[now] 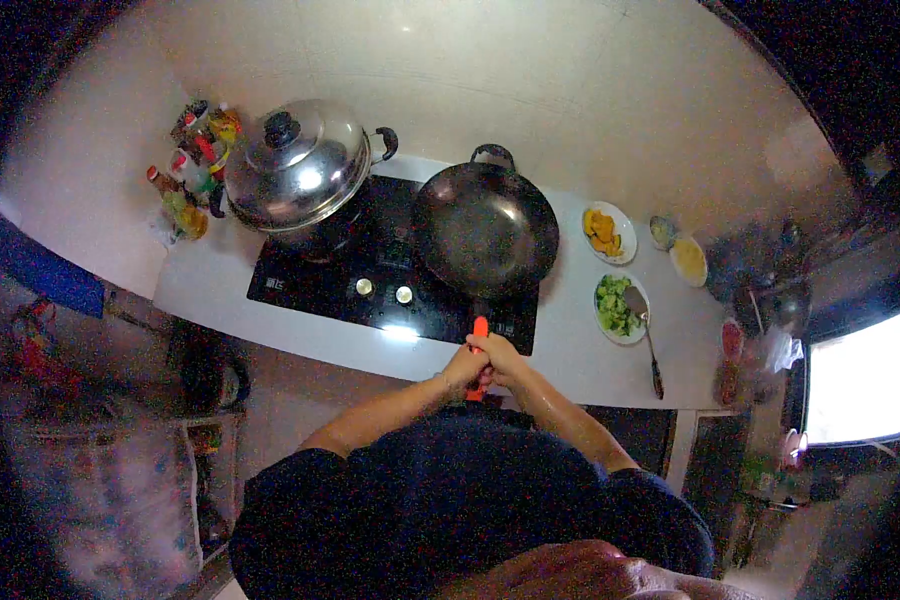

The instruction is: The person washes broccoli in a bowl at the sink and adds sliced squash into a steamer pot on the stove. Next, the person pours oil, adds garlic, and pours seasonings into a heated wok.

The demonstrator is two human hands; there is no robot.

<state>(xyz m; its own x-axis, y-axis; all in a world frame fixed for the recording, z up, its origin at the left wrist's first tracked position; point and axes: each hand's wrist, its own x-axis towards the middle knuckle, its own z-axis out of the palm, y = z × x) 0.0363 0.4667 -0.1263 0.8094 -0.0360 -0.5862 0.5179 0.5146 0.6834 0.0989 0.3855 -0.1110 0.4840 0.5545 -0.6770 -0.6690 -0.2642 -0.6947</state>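
A dark wok [485, 230] sits on the right side of the black cooktop [380, 270], its inside showing no food. Its long handle [481, 328], orange toward my body, points at me. My left hand [462, 368] and my right hand [501, 356] meet over this handle, with fingers closed around it. Orange shows above and below the hands; some fingers are hidden where the hands overlap. At the wok's far side is a small loop handle [493, 153].
Left of the wok stands a large lidded steel pot [300, 165], with several bottles [192, 165] beyond it. On the right counter are plates of orange-yellow pieces [602, 232] and chopped greens [615, 308], a spatula [654, 360] resting across the latter, and small bowls [689, 261].
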